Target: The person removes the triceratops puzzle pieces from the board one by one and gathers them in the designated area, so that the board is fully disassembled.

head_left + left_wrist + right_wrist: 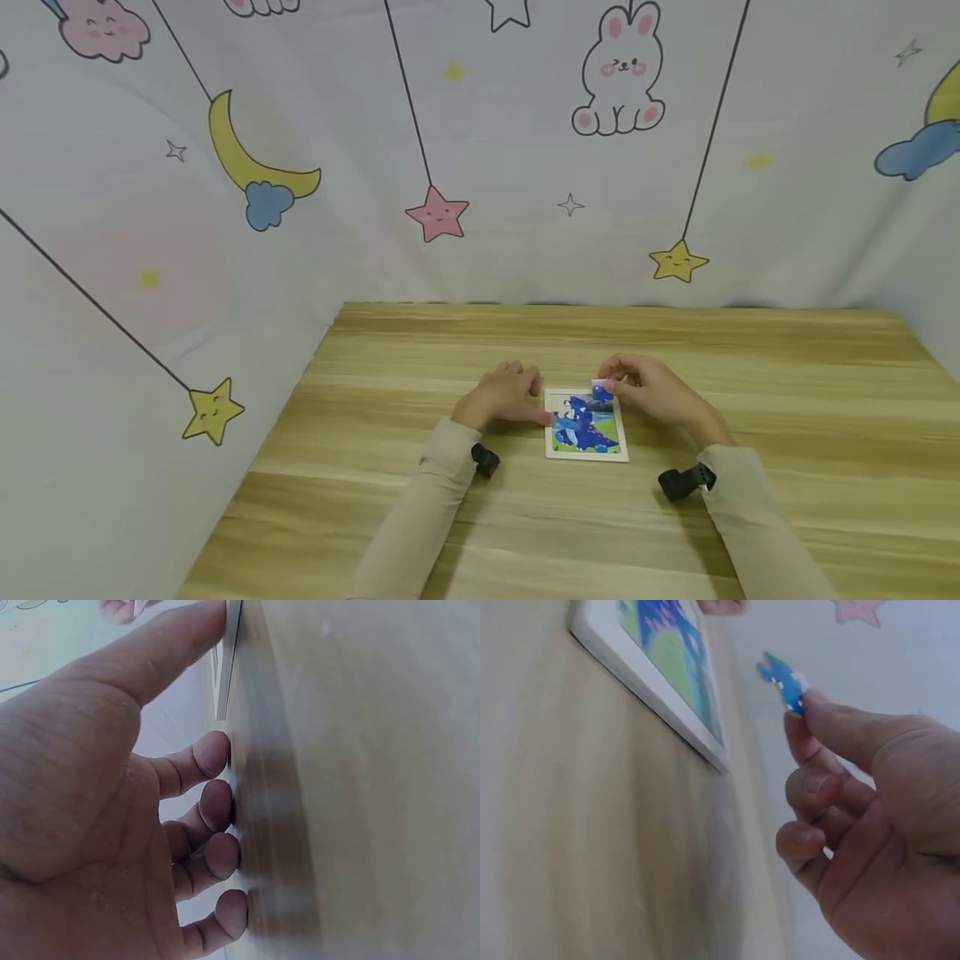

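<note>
While our relaxed left hand (501, 397) rested its thumb at the left edge of a square, white-bordered dinosaur puzzle board (587, 457), our right hand (654, 390) pinched a small blue jigsaw piece (785, 682) near its far right corner; seemingly light and stiff, it suited edge gripping.

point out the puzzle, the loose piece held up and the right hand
puzzle (587, 456): head view, on the near side of its white rim
loose piece (785, 684): right wrist view, on the middle of its blue face
right hand (657, 392): head view, on the back of the hand
</note>
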{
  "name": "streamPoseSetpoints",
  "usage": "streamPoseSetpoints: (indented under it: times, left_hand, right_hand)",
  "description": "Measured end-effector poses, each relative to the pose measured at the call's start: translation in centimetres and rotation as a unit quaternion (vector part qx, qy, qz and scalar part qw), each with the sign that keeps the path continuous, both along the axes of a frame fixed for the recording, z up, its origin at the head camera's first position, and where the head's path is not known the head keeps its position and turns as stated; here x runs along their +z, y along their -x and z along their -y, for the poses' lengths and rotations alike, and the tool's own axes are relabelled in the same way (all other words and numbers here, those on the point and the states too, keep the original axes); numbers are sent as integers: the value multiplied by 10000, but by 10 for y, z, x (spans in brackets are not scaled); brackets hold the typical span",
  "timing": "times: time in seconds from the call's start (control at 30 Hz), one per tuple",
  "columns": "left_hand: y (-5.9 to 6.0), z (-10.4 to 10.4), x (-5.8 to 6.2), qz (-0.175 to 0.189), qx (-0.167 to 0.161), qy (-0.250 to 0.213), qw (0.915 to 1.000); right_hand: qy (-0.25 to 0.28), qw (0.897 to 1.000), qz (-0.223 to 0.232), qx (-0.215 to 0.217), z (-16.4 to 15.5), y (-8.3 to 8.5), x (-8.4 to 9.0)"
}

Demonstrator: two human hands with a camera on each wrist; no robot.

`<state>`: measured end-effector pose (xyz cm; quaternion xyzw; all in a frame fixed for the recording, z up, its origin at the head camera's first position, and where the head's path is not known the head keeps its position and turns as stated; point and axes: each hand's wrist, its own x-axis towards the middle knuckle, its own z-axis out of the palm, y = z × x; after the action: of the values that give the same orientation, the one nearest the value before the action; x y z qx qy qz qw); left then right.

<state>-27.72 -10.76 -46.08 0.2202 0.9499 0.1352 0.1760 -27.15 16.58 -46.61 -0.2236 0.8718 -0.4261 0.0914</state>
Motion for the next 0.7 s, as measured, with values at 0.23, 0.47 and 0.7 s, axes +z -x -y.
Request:
streamPoseSetpoints:
  times: [0.23,0.47,0.7]
  left_hand:
    - [-2,4,2,55,6,-27,10000]
    - [-2,5,3,116,-11,-135,9998]
    - [0,1,3,72,-56,-141,9999]
  right_hand:
    - [-458,9983,58,-362,-26,4,4]
    - [-578,9981,131,-186,-39,5,5]
    - [-968,9943,332,-313,-55,3,5]
